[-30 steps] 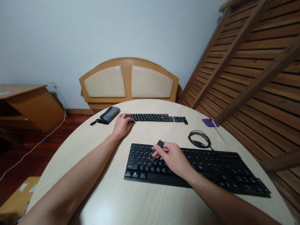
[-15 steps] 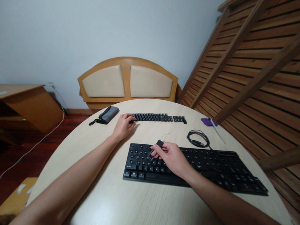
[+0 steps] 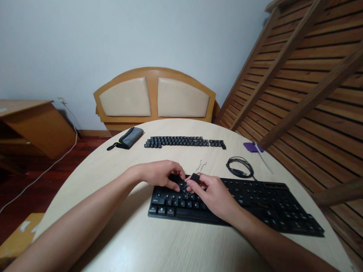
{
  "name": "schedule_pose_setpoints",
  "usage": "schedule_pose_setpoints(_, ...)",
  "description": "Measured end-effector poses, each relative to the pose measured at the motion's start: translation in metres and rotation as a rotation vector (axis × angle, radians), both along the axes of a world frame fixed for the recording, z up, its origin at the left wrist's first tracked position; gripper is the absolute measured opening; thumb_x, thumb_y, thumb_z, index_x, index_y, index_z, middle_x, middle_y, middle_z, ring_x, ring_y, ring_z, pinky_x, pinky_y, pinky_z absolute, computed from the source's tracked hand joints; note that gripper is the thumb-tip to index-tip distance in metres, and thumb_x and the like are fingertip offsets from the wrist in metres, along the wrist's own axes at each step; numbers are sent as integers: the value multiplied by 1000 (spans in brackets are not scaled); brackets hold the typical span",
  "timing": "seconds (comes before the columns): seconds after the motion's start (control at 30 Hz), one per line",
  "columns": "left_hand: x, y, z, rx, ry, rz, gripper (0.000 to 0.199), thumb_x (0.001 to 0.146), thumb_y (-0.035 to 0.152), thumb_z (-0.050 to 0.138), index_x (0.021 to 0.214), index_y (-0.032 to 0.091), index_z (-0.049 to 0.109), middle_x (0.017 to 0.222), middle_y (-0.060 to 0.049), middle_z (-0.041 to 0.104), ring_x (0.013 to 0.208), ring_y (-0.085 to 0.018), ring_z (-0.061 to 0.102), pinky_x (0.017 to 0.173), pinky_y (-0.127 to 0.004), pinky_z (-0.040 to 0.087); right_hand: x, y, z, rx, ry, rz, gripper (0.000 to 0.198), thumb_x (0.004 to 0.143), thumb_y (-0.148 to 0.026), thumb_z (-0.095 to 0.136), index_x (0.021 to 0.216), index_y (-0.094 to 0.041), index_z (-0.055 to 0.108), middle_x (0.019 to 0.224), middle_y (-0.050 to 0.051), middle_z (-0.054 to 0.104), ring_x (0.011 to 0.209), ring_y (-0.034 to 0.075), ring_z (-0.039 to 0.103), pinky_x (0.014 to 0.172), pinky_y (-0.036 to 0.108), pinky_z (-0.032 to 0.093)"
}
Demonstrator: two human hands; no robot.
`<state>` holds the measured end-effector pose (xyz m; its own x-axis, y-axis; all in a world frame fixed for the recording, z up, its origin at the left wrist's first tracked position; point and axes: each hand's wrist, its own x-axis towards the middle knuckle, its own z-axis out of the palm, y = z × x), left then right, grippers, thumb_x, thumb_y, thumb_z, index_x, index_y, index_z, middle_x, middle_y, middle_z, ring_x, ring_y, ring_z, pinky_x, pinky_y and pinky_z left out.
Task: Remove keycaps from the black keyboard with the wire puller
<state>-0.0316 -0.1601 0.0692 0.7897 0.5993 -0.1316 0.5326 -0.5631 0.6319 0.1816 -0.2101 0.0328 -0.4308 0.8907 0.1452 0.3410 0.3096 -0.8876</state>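
Note:
A black keyboard (image 3: 208, 214) lies in front of me, many of its upper keys stripped of their caps. My right hand (image 3: 211, 190) is closed around a keycap puller (image 3: 194, 177) with a black grip; one pair of wire prongs points up and away, the other end is down at the keys. Just left of it, my left hand (image 3: 164, 175) reaches over the keyboard's upper left, thumb and fingers apart near the puller's lower end. Whether its fingertips touch a keycap is hidden. Farther back, loose keycaps (image 3: 181, 141) lie in rows on the table.
A round pale table (image 3: 121, 245) carries everything. On it are a grey pouch (image 3: 131, 137) at the back left, a coiled cable (image 3: 240, 168) behind the keyboard, and a purple item (image 3: 252, 147) with a thin stick (image 3: 265, 160) at the right. Wooden slats (image 3: 319, 97) rise on the right.
My left hand has come from the left end of the keycap rows toward me, to the keyboard beside the puller. My right hand has shifted slightly right, still holding the puller.

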Motion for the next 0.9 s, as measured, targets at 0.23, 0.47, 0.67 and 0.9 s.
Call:
schedule_pose_setpoints(0.23,-2,-3,0,86,46,-84,40,73,37,77,106,18,65,107,-6,64,101,-23,57,87,-33,44,-2,-1,-3,-53,45,9,31,92,-40,53,81,-16,68,78,4,73,75,17,67,67,25,48)
schedule_pose_setpoints(0.47,2,-7,3,141,96,-80,42,69,35,80,105,19,65,108,-7,62,103,-25,56,90,-35,44,-2,-4,2,40,-110,-12,37,92,-44,52,76,-18,72,70,2,72,57,15,60,52,25,39)
schedule_pose_setpoints(0.67,2,-6,1,152,91,-95,43,68,34,81,104,17,64,106,-8,62,103,-26,55,90,-35,43,-5,-9,4,183,-281,23,37,93,-41,51,72,-19,72,66,2,70,53,15,57,54,26,37)
schedule_pose_setpoints(0.9,2,-7,1,142,105,-87,44,67,30,83,105,19,65,109,-8,62,105,-26,55,91,-36,44,-1,-8,0,380,-390,66,34,95,-39,48,83,-19,73,88,8,73,84,23,67,77,31,44)
